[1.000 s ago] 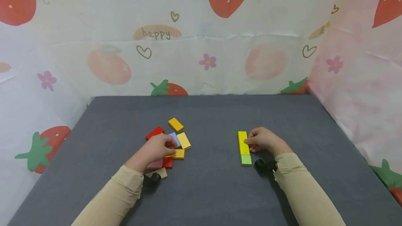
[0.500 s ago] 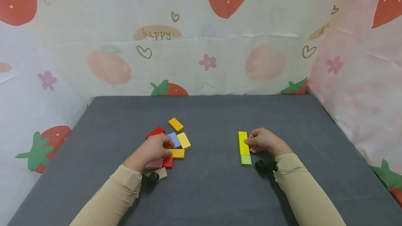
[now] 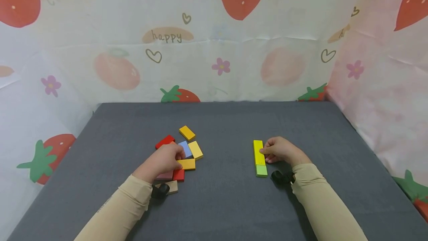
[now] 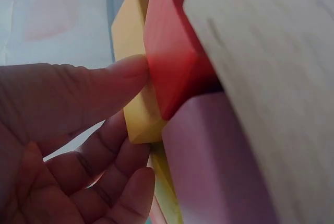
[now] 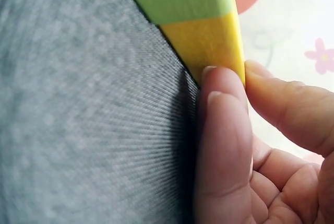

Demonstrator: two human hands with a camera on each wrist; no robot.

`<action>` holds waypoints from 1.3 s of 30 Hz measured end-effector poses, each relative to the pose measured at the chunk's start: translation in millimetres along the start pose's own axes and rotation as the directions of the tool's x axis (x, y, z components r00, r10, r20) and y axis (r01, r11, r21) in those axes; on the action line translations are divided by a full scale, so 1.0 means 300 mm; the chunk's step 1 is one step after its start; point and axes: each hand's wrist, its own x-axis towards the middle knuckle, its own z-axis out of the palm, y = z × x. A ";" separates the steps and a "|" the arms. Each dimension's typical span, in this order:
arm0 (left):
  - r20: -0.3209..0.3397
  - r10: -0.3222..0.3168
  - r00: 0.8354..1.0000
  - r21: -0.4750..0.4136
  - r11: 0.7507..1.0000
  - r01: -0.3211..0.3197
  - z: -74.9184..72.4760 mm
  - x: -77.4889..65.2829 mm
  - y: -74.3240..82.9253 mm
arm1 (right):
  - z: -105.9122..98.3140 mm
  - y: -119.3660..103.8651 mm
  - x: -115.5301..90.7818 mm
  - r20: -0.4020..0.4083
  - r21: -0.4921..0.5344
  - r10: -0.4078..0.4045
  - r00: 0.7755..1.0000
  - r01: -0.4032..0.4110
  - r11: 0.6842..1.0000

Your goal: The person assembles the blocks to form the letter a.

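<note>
In the head view, my left hand (image 3: 164, 162) is over a loose group of coloured blocks at the left. Its thumb and bent fingers pinch the near end of an orange-yellow block (image 3: 188, 164). The left wrist view shows the thumb on that block's side, right at a red block (image 4: 172, 51). A mauve block (image 4: 209, 156) and a plain wooden block (image 4: 261, 78) are close by. At the right, my right hand (image 3: 284, 150) grips a bright yellow block (image 3: 258, 151), thumb on top and fingertips along its side. A light green block (image 3: 261, 171) lies end to end with it.
Beyond the left hand lie a blue block (image 3: 185, 149), a pale yellow block (image 3: 195, 150), another red block (image 3: 165, 141) and an amber block (image 3: 187, 132). All rest on a grey cloth-covered table (image 3: 224, 203). A strawberry-print curtain (image 3: 207, 66) hangs behind.
My left hand has shifted slightly left and settled at the near end of the orange-yellow block. The plain wooden block has turned a little. The right hand stays in place.
</note>
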 end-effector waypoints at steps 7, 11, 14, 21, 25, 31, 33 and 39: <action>0.014 0.009 1.000 0.040 0.999 -0.009 0.000 -0.004 0.019 | 0.003 -0.003 -0.006 -0.003 0.008 -0.006 1.000 0.006 1.000; 0.023 -0.006 1.000 0.032 0.999 0.005 0.003 -0.002 0.020 | 0.002 -0.002 -0.005 -0.007 0.009 -0.010 1.000 0.010 1.000; 0.019 -0.013 1.000 0.006 1.000 0.012 0.002 -0.004 0.021 | 0.002 -0.001 -0.005 -0.009 0.006 -0.016 1.000 0.017 1.000; 0.022 -0.020 1.000 -0.042 0.999 0.020 -0.004 -0.007 0.017 | 0.007 0.001 -0.005 -0.018 0.000 -0.007 1.000 0.007 1.000; 0.030 -0.008 1.000 -0.059 0.998 0.010 -0.015 -0.004 0.020 | 0.007 0.000 -0.004 -0.016 0.001 -0.003 1.000 0.003 1.000; 0.005 0.034 0.999 -0.102 0.994 -0.034 -0.040 0.023 0.047 | 0.006 0.002 -0.002 -0.017 0.004 0.008 1.000 -0.007 1.000; 0.004 0.050 0.999 -0.113 0.992 -0.049 -0.045 0.037 0.062 | 0.005 0.003 -0.001 -0.017 0.007 0.008 1.000 -0.008 1.000; 0.010 0.083 0.996 -0.148 0.986 -0.081 -0.048 0.082 0.119 | 0.006 0.005 -0.001 -0.015 0.017 0.003 1.000 -0.002 1.000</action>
